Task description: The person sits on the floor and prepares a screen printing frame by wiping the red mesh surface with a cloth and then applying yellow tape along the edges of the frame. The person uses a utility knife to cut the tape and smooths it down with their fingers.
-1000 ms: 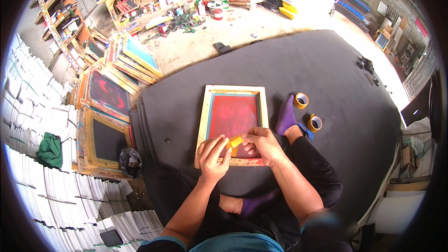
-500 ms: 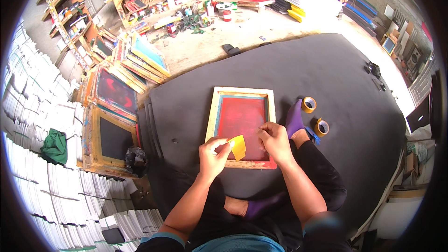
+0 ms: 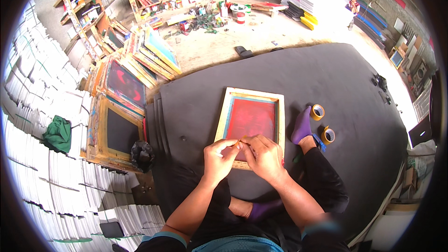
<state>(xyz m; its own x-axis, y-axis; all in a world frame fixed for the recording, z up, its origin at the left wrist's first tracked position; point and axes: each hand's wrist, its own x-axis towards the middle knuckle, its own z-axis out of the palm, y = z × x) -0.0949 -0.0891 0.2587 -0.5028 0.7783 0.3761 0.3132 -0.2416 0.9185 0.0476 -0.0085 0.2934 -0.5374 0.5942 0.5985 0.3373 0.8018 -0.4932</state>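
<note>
A wooden screen-printing frame with red mesh and a blue inner border lies on the dark mat in front of me. Over its near part, my left hand and my right hand meet fingertip to fingertip. Between them they pinch a small piece of yellow tape, mostly hidden by the fingers. Both hands are closed, thumbs against fingers. Right of the frame, beside my purple-socked foot, lie two rolls of yellow tape, a far roll and a near roll.
A dark foam mat spreads under me. On the left, used screen frames lean in stacks near a black bag and piles of white sheets. Sandals lie past the far edge. A person is far off at right.
My right hand has moved left to meet my left hand at the yellow tape piece. The tape, spread flat before, is now mostly covered by fingers. The view has shifted slightly.
</note>
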